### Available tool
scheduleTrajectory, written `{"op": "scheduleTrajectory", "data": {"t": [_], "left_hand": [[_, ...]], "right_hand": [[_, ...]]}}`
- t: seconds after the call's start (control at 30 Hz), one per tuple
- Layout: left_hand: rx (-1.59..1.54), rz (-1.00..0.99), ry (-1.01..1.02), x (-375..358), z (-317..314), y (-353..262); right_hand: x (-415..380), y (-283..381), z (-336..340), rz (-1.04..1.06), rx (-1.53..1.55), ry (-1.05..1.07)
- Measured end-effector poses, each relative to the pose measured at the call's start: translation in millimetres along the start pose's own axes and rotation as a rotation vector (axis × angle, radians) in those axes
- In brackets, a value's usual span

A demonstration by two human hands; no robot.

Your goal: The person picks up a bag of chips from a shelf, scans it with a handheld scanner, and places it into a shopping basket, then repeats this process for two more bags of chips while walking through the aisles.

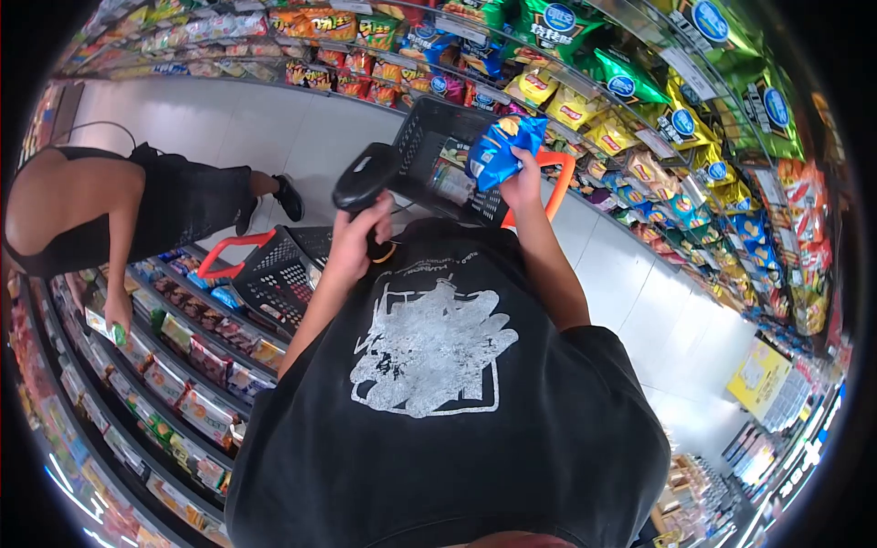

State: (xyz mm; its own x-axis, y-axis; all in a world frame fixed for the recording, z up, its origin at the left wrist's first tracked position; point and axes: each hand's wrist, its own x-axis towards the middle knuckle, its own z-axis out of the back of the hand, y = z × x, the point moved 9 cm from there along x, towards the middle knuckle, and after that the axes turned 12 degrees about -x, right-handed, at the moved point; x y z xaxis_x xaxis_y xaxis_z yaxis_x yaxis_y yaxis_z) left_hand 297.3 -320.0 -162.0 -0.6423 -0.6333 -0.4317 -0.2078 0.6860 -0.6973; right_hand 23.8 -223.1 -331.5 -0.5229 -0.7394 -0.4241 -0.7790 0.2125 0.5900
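Note:
My left hand is wrapped round the grip of a black handheld barcode scanner, its head pointing up and away from my chest. In my right hand is a blue bag of chips, pinched at its side. The bag is above the right part of a black shopping basket with an orange handle. Some packets lie in that basket, too small to name. A gap separates the scanner from the bag.
Shelves of chip bags curve along the top and right. A second black basket with a red handle stands left beside low shelves of packets. Another person at left reaches a hand to a packet there.

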Motion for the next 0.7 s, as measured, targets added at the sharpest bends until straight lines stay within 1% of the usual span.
{"op": "scheduleTrajectory", "data": {"t": [0.03, 0.07, 0.17, 0.23, 0.3, 0.33, 0.37, 0.5, 0.57, 0.63, 0.7], "left_hand": [[-0.073, -0.032, -0.038, -5.2, 8.8, -3.6], [-0.092, -0.044, -0.052, -9.6, 12.7, -4.6], [-0.07, -0.118, -0.085, -21.4, 23.0, -5.7], [-0.048, -0.145, -0.104, -28.6, 27.6, -6.2], [-0.014, -0.172, -0.136, -35.7, 33.1, -6.3], [-0.019, -0.18, -0.14, -38.3, 34.7, -7.7], [-0.032, -0.178, -0.15, -40.0, 38.8, -6.2], [-0.064, -0.181, -0.214, -49.8, 49.0, -2.4], [-0.074, -0.192, -0.245, -55.0, 50.0, -4.1], [-0.105, -0.189, -0.289, -58.6, 57.7, 1.6], [-0.094, -0.181, -0.319, -63.8, 68.2, 6.2]], "right_hand": [[11.3, -3.2, 3.2, -0.005, 0.015, -0.019], [29.6, -6.2, 9.6, -0.009, 0.025, 0.017], [65.5, -0.7, 13.8, 0.006, -0.035, -0.012], [88.1, 6.9, 30.1, 0.059, -0.121, -0.185], [113.3, 7.8, 49.8, 0.03, -0.231, -0.36], [126.3, 9.4, 53.4, 0.039, -0.223, -0.348], [136.6, 11.2, 62.1, 0.054, -0.24, -0.394], [151.6, 19.1, 68.7, 0.167, -0.144, -0.488], [160.2, 20.8, 73.4, 0.195, -0.123, -0.477], [156.6, 24.3, 66.4, 0.244, -0.066, -0.554], [167.3, 24.1, 69.3, 0.224, -0.156, -0.558]]}}
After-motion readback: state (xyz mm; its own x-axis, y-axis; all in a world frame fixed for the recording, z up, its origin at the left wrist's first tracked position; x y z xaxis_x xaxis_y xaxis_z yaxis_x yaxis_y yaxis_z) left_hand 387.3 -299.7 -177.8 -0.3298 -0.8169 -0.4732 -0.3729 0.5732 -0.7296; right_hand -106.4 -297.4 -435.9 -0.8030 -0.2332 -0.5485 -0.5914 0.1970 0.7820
